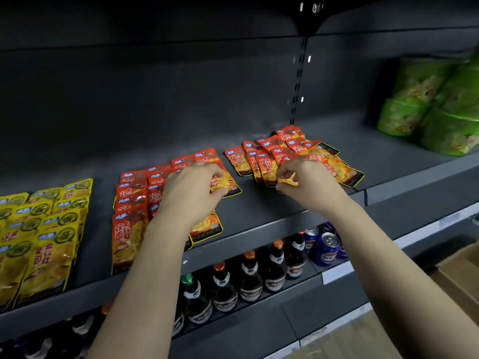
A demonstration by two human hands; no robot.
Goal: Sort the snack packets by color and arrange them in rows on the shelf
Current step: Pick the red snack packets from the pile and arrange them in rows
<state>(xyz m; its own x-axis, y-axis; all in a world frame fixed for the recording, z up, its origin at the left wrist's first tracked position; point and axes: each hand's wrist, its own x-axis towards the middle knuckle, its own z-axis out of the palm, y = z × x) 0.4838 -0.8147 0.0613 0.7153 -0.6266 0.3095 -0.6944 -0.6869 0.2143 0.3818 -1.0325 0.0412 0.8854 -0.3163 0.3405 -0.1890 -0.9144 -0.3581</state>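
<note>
The right hand (305,182) is pinching a corner of 1 red packet (286,180), with its grip nearly closed. That packet is sitting at the front of the messy red pile (285,151). The left hand (191,190) is curling its grip round the last packet (223,183) of the neat red rows (132,203) on the shelf (259,202). The best way is lifting just 1 packet, keeping it flat, and laying it beside the last packet with edges lining up. The yellow packets (44,229) are lying well apart on the left.
</note>
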